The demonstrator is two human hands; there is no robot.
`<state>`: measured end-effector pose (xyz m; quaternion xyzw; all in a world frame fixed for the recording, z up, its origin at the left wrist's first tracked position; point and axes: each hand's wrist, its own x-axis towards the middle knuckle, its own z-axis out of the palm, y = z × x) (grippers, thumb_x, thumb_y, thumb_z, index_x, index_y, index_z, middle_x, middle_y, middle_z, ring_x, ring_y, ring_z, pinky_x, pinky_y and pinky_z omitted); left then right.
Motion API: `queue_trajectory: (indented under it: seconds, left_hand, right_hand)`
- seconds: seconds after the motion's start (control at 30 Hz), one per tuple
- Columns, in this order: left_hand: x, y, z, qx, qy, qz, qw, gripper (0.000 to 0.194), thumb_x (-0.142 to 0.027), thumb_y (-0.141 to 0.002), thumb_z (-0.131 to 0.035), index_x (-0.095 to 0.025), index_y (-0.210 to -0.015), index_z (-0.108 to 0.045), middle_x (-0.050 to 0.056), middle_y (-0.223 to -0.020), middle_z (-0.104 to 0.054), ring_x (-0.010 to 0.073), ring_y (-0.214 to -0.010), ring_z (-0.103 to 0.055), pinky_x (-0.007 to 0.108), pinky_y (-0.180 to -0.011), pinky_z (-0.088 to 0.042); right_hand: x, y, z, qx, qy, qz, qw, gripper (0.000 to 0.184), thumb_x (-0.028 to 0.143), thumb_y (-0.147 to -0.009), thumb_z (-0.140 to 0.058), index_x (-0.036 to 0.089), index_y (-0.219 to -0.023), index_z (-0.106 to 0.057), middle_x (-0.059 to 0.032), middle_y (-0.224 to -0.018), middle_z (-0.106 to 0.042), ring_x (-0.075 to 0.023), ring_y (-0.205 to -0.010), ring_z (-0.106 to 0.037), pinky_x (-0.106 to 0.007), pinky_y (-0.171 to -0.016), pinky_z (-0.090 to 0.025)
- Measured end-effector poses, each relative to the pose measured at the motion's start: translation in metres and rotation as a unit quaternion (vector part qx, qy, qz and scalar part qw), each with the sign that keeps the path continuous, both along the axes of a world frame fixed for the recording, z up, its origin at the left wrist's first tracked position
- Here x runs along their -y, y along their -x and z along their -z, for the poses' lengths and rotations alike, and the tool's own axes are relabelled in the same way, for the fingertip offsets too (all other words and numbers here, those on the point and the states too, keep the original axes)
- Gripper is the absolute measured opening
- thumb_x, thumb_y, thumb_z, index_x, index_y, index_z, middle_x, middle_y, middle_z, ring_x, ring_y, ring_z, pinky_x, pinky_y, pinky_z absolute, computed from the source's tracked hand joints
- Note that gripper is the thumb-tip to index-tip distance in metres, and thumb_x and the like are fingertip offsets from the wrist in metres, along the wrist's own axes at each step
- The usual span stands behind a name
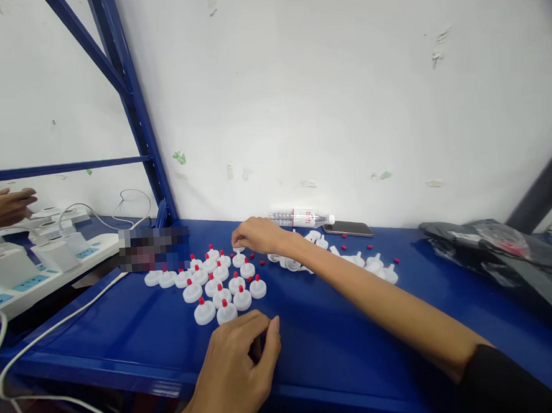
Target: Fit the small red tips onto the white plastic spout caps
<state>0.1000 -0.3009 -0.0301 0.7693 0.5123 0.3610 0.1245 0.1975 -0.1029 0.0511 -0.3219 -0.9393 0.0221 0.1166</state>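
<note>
My right hand (259,234) reaches across to the far side of the group, its fingers closed at the top of a white nozzle cap (239,259). That cap's tip is hidden under the fingers. My left hand (241,358) is near the table's front edge, thumb and forefinger curled together; whatever they hold, if anything, is hidden. Just beyond it several white nozzle caps with red tips (226,312) stand upright in loose rows. Past my right forearm lies a pile of white nozzle caps without red tips (375,264). Small loose red tips (370,247) are scattered around the pile.
Against the wall lie a clear plastic bottle (303,218) and a phone (348,229). A dark plastic bag (498,249) covers the right side of the blue table (323,359). White power strips (96,252) and cables are at left, with another person's hand (5,207) above.
</note>
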Motion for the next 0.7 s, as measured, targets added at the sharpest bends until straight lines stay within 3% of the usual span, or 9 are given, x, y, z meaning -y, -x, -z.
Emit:
queue_trajectory:
  seconds: [0.13,0.3,0.7]
  left_hand:
    - [0.0,0.0,0.0,0.002,0.002,0.002,1.0,0.047,-0.035,-0.107,-0.038,-0.02,-0.068,-0.061,-0.002,-0.063,-0.058,0.0123,-0.055,-0.052,0.029,-0.056,-0.034]
    - [0.001,0.0,-0.001,0.005,0.002,0.001,1.0,0.047,-0.035,-0.107,-0.039,-0.02,-0.068,-0.061,-0.002,-0.064,-0.058,0.0123,-0.056,-0.052,0.029,-0.057,-0.035]
    - [0.001,-0.001,-0.002,0.007,0.004,0.004,1.0,0.048,-0.035,-0.108,-0.038,-0.02,-0.068,-0.061,-0.002,-0.063,-0.057,0.0122,-0.055,-0.051,0.03,-0.056,-0.034]
  right_hand:
    - [-0.004,0.013,0.004,0.03,-0.013,0.015,0.999,0.017,0.032,-0.096,-0.07,0.022,-0.1,-0.082,-0.0093,-0.097,-0.08,-0.0246,-0.096,-0.072,-0.028,-0.073,-0.045]
    - [-0.016,0.023,0.008,0.05,0.017,0.008,0.999,0.013,0.035,-0.088,-0.077,0.025,-0.094,-0.082,-0.0035,-0.085,-0.08,-0.0212,-0.087,-0.072,-0.026,-0.066,-0.045]
    - [-0.015,0.034,0.006,0.067,0.049,0.009,0.996,0.017,0.014,-0.082,-0.071,0.025,-0.091,-0.08,-0.0011,-0.092,-0.081,-0.0198,-0.087,-0.073,-0.025,-0.066,-0.047]
